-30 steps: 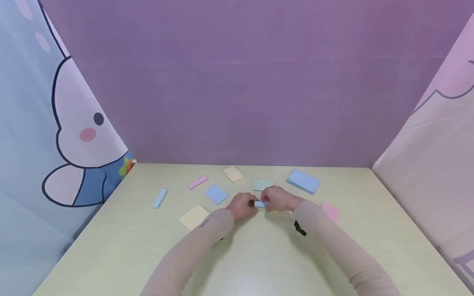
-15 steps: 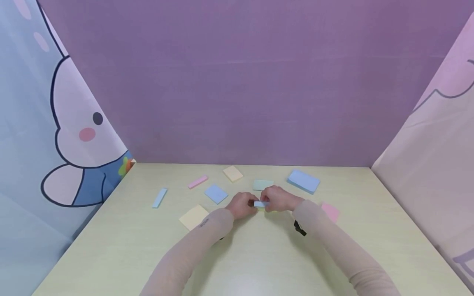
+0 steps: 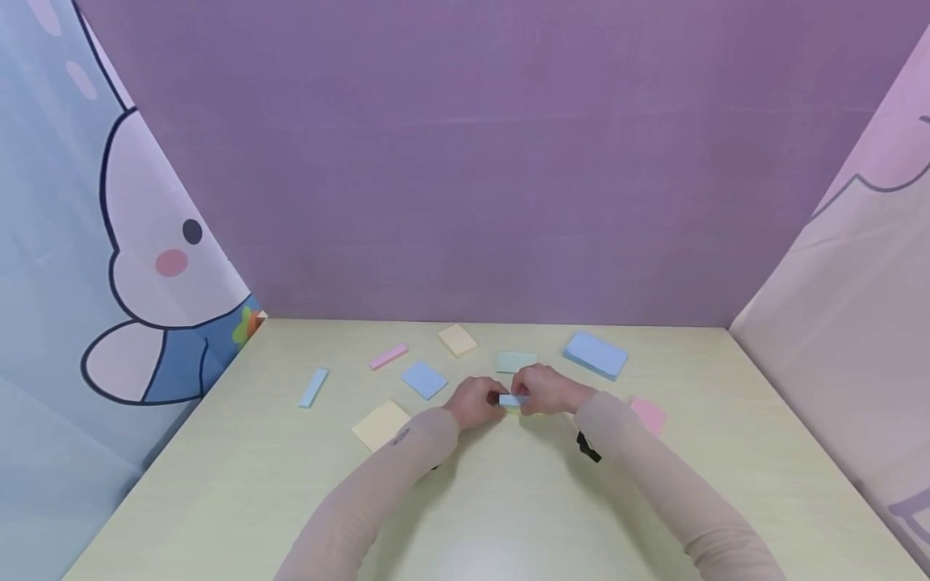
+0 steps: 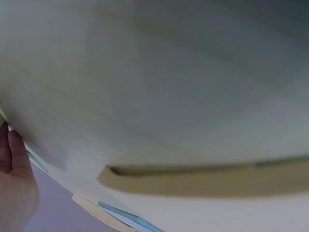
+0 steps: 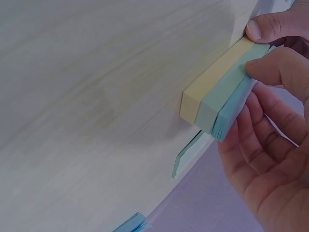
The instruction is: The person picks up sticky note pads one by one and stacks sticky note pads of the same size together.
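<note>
At mid-table a stack of sticky note pads (image 3: 512,401) stands between my hands. In the right wrist view it shows a yellow pad (image 5: 195,106), a green pad (image 5: 208,110) and a blue pad (image 5: 229,112), lying against one another. My right hand (image 3: 550,390) has its thumb on the stack's long edge near the green and blue pads, fingers curled behind the blue side. My left hand (image 3: 475,402) grips the far end, its thumb near the yellow pad. Its fingers (image 4: 18,150) barely show in the left wrist view, where the stack is mostly out of frame.
Around the hands lie a large yellow pad (image 3: 379,425), a blue square pad (image 3: 425,380), a pink strip (image 3: 388,357), a light blue strip (image 3: 314,388), a cream pad (image 3: 458,341), a green pad (image 3: 517,362), a thick blue pad (image 3: 595,357) and a pink pad (image 3: 649,415).
</note>
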A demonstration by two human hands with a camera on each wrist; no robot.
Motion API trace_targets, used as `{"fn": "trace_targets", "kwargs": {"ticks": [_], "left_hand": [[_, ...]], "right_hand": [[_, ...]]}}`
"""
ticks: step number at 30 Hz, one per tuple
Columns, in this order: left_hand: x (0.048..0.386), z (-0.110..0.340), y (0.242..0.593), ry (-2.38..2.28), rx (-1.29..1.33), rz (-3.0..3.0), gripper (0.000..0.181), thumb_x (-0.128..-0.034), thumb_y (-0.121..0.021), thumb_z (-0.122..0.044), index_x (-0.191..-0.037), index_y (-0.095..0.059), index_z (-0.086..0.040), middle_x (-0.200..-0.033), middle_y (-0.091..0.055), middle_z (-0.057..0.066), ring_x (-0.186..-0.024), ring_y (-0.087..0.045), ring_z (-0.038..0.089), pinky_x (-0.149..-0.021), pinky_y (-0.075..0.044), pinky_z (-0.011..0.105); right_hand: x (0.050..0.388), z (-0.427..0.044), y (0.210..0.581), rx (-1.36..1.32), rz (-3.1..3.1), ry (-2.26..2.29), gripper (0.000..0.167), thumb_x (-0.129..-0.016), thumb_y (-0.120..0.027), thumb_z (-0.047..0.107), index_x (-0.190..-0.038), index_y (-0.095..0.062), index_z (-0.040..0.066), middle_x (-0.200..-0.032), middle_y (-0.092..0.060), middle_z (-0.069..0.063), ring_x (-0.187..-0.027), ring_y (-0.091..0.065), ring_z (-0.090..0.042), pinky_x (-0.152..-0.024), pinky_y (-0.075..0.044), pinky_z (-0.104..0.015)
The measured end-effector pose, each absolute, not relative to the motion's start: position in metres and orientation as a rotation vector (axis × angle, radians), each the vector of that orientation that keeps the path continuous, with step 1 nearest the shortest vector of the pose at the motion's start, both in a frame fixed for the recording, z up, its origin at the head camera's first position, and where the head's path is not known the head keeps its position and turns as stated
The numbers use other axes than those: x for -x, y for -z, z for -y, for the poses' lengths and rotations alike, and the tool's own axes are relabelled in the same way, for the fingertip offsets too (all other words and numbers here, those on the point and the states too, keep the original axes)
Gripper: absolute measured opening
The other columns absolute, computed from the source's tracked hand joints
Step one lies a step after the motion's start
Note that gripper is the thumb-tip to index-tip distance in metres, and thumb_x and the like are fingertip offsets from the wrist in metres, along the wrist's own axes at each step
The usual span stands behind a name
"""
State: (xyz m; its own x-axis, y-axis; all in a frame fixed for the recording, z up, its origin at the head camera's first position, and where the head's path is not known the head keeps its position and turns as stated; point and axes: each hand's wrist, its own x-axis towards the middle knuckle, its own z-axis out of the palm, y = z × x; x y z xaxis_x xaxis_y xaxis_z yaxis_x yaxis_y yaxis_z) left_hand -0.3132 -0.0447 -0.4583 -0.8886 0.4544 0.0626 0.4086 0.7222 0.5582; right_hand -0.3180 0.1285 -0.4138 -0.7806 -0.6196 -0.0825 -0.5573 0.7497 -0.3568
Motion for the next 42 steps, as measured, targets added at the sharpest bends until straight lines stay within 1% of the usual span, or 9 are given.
{"fn": "trace_targets", "kwargs": {"ticks": [12,21,31,36,42], "left_hand": [[0.3112,0.044,0.4564,-0.873,-0.694,-2.844,0.022,-0.078,-0.071,-0.014,-0.1,-0.069,-0.011,-0.09,-0.066,0.0,-0.08,-0.056,0.009,-0.078,-0.045,0.024],[0.3122,0.0451,0.459,-0.868,-0.751,-2.87,0.02,-0.0768,-0.071,-0.012,-0.097,-0.07,-0.01,-0.086,-0.066,-0.001,-0.076,-0.055,0.008,-0.073,-0.044,0.022],[0.3124,0.0448,0.4579,-0.862,-0.742,-2.868,0.021,-0.0767,-0.071,-0.012,-0.098,-0.07,-0.01,-0.088,-0.066,0.0,-0.078,-0.056,0.009,-0.075,-0.045,0.023],[0.3137,0.0444,0.4598,-0.865,-0.73,-2.865,0.023,-0.0773,-0.071,-0.013,-0.1,-0.07,-0.011,-0.089,-0.067,0.0,-0.08,-0.057,0.01,-0.076,-0.045,0.024],[0.3152,0.0446,0.4603,-0.862,-0.73,-2.869,0.023,-0.0766,-0.071,-0.014,-0.1,-0.069,-0.011,-0.089,-0.067,0.0,-0.08,-0.057,0.009,-0.076,-0.045,0.024]], "right_hand": [[0.3189,-0.1272,0.4144,0.895,-2.741,0.469,0.018,-0.071,-0.072,0.004,-0.088,-0.066,0.008,-0.086,-0.063,0.0,-0.078,-0.054,-0.014,-0.076,-0.047,-0.033],[0.3211,-0.1286,0.4179,0.905,-2.75,0.472,0.017,-0.071,-0.07,0.002,-0.085,-0.066,0.01,-0.084,-0.063,0.002,-0.077,-0.054,-0.013,-0.073,-0.047,-0.032],[0.3214,-0.1287,0.418,0.899,-2.743,0.472,0.017,-0.072,-0.069,0.003,-0.086,-0.066,0.011,-0.083,-0.063,0.003,-0.074,-0.053,-0.012,-0.071,-0.047,-0.03],[0.32,-0.1291,0.4175,0.895,-2.735,0.481,0.019,-0.072,-0.07,0.004,-0.09,-0.067,0.011,-0.086,-0.063,0.002,-0.075,-0.053,-0.012,-0.071,-0.047,-0.03],[0.3188,-0.1324,0.4152,0.927,-2.741,0.457,0.031,-0.071,-0.072,0.007,-0.102,-0.065,0.005,-0.096,-0.062,-0.005,-0.085,-0.055,-0.017,-0.076,-0.047,-0.034]]}}
